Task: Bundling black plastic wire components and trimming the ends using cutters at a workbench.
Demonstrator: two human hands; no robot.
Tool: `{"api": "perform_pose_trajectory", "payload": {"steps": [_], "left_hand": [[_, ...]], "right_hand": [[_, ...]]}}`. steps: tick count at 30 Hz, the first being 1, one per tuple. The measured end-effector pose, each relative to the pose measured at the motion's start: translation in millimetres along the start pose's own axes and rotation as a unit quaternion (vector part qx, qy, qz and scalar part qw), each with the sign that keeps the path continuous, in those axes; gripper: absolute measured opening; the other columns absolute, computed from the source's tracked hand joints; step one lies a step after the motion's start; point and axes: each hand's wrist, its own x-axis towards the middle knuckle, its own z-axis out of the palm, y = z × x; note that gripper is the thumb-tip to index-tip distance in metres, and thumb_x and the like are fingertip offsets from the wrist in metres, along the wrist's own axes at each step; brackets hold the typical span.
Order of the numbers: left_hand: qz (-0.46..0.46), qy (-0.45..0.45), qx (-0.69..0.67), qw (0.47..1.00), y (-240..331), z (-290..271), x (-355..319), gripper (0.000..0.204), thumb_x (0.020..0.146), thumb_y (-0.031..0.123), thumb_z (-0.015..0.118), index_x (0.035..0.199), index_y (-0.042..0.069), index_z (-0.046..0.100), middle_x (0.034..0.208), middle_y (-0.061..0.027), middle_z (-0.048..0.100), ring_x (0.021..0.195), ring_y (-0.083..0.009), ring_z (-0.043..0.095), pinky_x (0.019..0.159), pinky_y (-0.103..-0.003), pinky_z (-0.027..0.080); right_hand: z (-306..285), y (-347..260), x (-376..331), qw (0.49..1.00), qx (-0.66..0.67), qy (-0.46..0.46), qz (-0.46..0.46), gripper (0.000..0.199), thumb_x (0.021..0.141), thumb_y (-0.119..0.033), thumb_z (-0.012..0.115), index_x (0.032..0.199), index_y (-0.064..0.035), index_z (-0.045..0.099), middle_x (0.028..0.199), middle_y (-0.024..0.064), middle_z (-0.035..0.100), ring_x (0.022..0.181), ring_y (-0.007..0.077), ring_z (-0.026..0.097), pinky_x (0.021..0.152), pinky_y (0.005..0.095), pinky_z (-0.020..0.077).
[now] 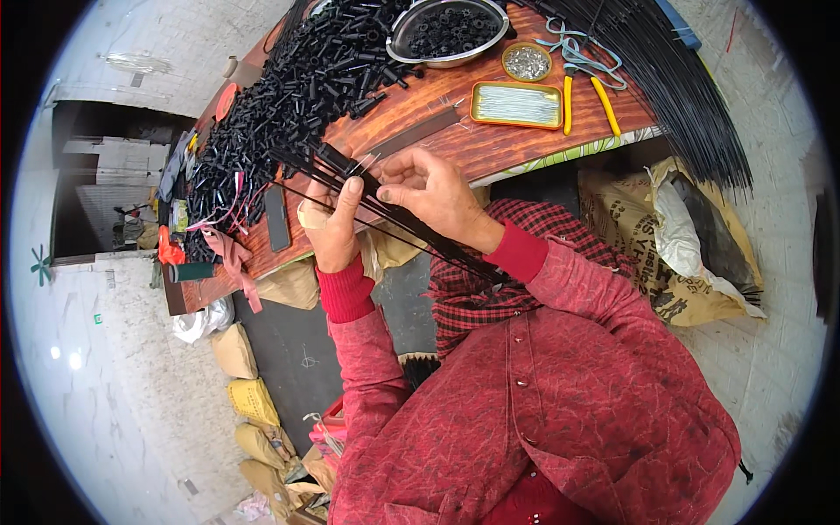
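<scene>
My left hand (331, 229) is closed around a bundle of thin black rods (420, 234), its thumb pressed over them near their upper ends. The rods slant from the table's edge down to my lap. Black plastic pieces sit at the bundle's upper end. Close beside it, my right hand (442, 199) has thumb and forefinger brought together at the rods. Thin bright slivers (369, 161), like metal pins, show between the two hands. What exactly the right fingertips pinch is too small to make out.
On the wood-patterned table lie a heap of black plastic tubes (289, 96), a metal bowl (399, 54) of black rings, a dish (527, 77) of metal bits, a yellow tray (516, 125) of pins and yellow-handled pliers (569, 103). Long black rods (678, 96) overhang the right edge; a phone (277, 220) lies left.
</scene>
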Motion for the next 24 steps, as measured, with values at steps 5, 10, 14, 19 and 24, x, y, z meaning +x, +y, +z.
{"api": "perform_pose_trajectory", "payload": {"steps": [5,10,14,19,24], "left_hand": [[0.018,-0.033,-0.035,0.999,7,0,-5,0.045,0.087,0.008,0.069,0.126,-0.007,0.053,0.107,-0.0175,0.067,0.095,-0.0228,0.066,0.087,-0.033,0.052],[0.015,-0.032,-0.066,0.997,2,2,-8,0.046,0.087,0.008,0.069,0.127,-0.006,0.053,0.108,-0.0180,0.066,0.095,-0.0237,0.067,0.087,-0.033,0.053],[0.007,-0.040,-0.079,0.996,0,-1,-5,0.046,0.086,0.008,0.071,0.127,-0.005,0.053,0.108,-0.0159,0.067,0.094,-0.0230,0.067,0.086,-0.033,0.053],[0.014,-0.028,-0.061,0.998,-2,-7,-5,0.048,0.085,0.008,0.072,0.128,-0.004,0.054,0.107,-0.0130,0.067,0.095,-0.0209,0.066,0.087,-0.032,0.051],[0.024,-0.032,-0.046,0.998,-1,-4,-3,0.049,0.084,0.009,0.073,0.127,-0.004,0.054,0.108,-0.0133,0.067,0.097,-0.0194,0.064,0.087,-0.030,0.050]], "right_hand": [[-1,0,3,0.993,0.073,-0.086,0.041,0.018,0.083,-0.006,0.074,0.096,0.0028,0.065,0.098,0.0066,0.069,0.084,0.0113,0.065,0.075,0.0259,0.0537],[-6,-24,-2,0.997,-0.046,-0.063,0.008,0.015,0.081,-0.008,0.074,0.089,0.0012,0.066,0.090,0.0090,0.070,0.073,0.0131,0.065,0.066,0.0269,0.0522],[-5,-37,-11,0.987,-0.145,-0.003,-0.063,0.015,0.079,-0.012,0.074,0.080,-0.0006,0.064,0.077,0.0115,0.065,0.062,0.0172,0.063,0.056,0.0308,0.0479],[-4,-38,-12,0.981,-0.155,0.013,-0.118,0.015,0.080,-0.012,0.074,0.081,-0.0012,0.064,0.073,0.0090,0.062,0.062,0.0179,0.063,0.056,0.0310,0.0475],[-5,-33,-6,0.978,-0.174,0.017,-0.113,0.022,0.078,-0.026,0.075,0.077,-0.0068,0.064,0.074,0.0055,0.065,0.065,0.0229,0.065,0.059,0.0367,0.0489]]}}
